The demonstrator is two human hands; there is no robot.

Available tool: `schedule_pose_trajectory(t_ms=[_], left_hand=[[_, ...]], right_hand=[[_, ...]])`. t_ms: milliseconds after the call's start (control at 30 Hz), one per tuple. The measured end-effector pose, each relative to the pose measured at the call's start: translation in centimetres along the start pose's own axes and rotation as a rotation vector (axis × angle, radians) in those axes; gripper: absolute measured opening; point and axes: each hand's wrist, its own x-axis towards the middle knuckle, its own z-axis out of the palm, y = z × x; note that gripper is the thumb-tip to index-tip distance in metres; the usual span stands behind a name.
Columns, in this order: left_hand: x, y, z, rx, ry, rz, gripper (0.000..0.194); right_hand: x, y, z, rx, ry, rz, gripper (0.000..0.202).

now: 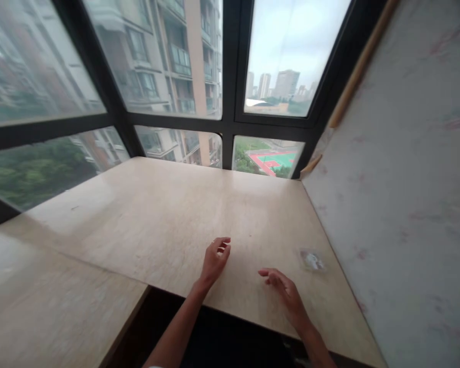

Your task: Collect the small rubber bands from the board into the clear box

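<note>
My left hand (215,258) is over the beige stone sill (168,214), its fingers loosely curled and apart, with nothing in them. To its right, a little nearer to me, my right hand (281,289) hovers with fingers bent and pointing left, and I see nothing in its grasp. A small clear plastic packet (312,259) lies flat on the sill beyond my right hand, close to the wall. Pale or silvery contents show through it, too blurred to name. Neither hand touches the packet.
Dark window frames (228,66) rise along the far and left edges of the sill. At the right stands a papered wall (398,204), with a wooden trim strip (362,66) beside the window. The sill's front edge drops to a dark gap before me.
</note>
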Motion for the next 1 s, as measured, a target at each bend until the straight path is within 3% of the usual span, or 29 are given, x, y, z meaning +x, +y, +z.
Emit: schedule_pose_trajectory(t_ms=[100,200,433,600,1000], left_hand=[[-1.1,-1.7,-3.4,0.093,0.133,-0.089,0.022],[-2.0,-2.8,-4.7,0.131,0.172,-0.105,0.021],[-2.0,-2.4,-4.7,0.089,0.195,-0.125,0.023],[-2.0,-2.0,-5.3,0.040,0.177,-0.145,0.026],[-2.0,-2.6,-5.6,-0.012,0.166,-0.181,0.033]], right_hand=[[2.1,0.2,2.8,0.194,-0.077,0.108,0.059],[3.3,0.4,4.6,0.230,-0.043,0.218,0.062],[2.7,0.2,5.1,0.088,0.083,0.179,0.062],[2.7,0.1,5.4,0.033,0.060,0.060,0.061],[2.9,0.8,5.6,0.031,0.087,0.000,0.060]])
